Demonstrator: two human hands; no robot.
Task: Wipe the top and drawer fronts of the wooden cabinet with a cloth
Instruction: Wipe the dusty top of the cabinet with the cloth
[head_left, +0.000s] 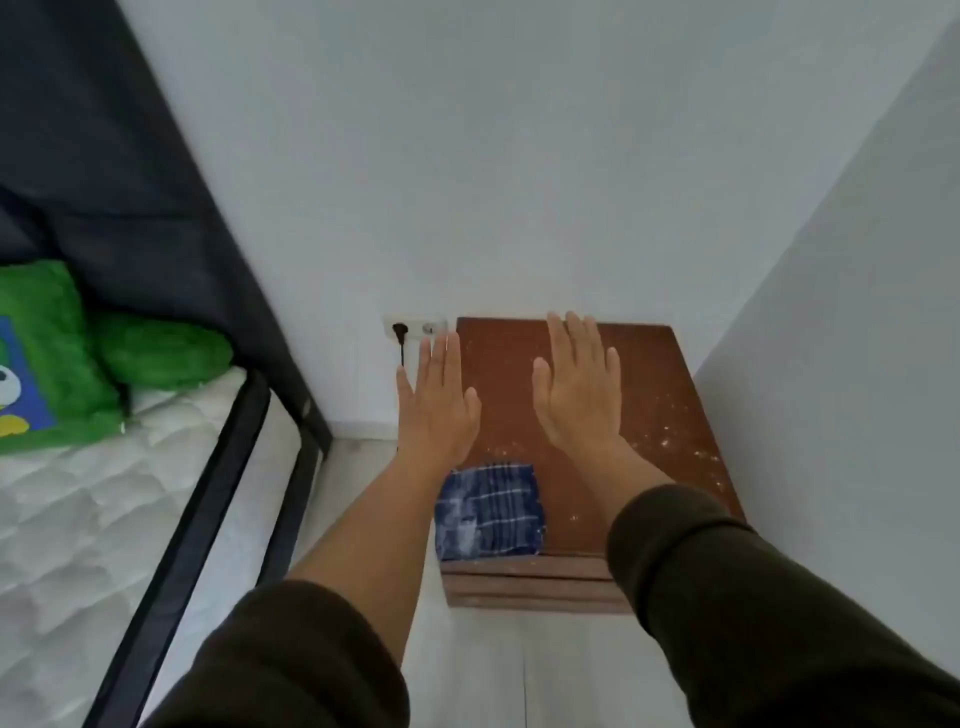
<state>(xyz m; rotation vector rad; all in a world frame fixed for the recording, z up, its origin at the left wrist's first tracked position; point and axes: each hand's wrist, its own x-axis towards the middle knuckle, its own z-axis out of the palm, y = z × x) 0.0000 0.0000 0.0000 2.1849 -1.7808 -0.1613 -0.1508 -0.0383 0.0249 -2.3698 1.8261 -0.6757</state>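
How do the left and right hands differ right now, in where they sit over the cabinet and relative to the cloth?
The left hand hangs over the cabinet's left edge, partly over the floor; the right hand is over the middle of the top. The left forearm runs along the cloth's left side; the right forearm passes to its right. The left hand's fingertips reach toward the wall socket; the right hand's reach the cabinet's back edge. Both are open, flat, palms down, holding nothing.

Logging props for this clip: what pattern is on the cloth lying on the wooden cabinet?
Blue with a white check; the folded cotton cloth shows best in the head view.
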